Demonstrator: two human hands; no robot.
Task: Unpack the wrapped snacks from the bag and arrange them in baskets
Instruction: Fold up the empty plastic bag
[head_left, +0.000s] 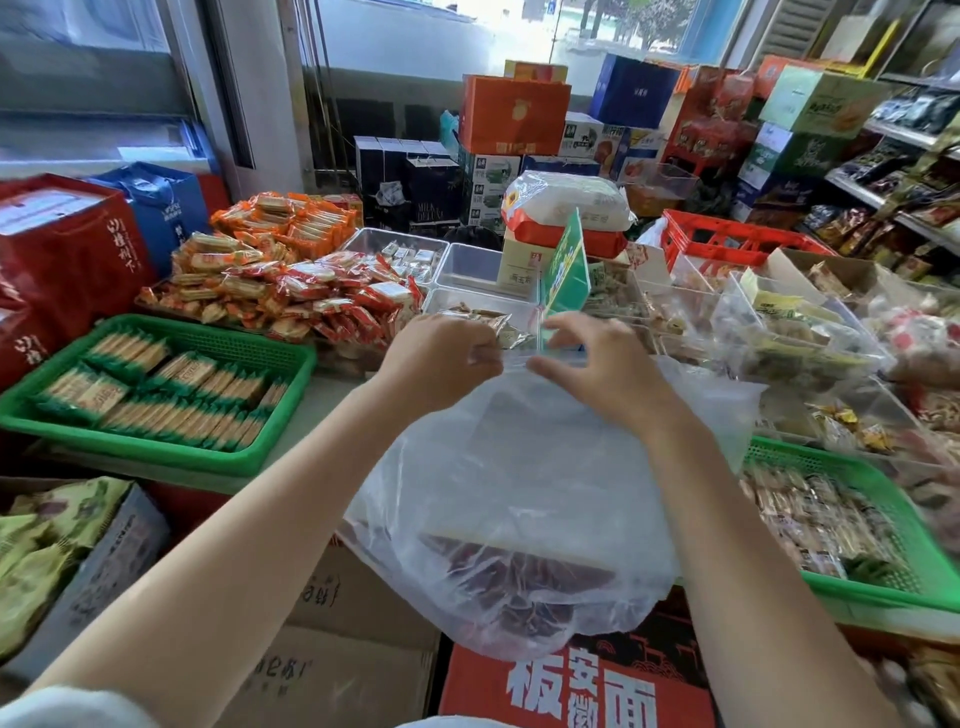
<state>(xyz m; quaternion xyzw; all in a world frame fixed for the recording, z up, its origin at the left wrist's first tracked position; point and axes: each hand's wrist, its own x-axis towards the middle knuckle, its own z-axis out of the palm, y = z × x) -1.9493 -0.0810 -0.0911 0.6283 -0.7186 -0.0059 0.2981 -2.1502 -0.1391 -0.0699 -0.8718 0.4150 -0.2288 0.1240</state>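
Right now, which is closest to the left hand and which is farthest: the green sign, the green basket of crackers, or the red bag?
From the left hand:
1. Green sign, just up and to the right.
2. Green basket of crackers, to the left.
3. Red bag, far left.

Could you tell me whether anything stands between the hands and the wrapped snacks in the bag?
Yes: the clear plastic bag itself. Both hands pinch its top edge, while the dark red snacks lie at its bottom.

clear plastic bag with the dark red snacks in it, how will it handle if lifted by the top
Probably floppy: the clear plastic bag is thin film, crumpled where both hands, left and right, pinch its top. The dark red snacks sag at the bottom, so it likely swings bottom-heavy.
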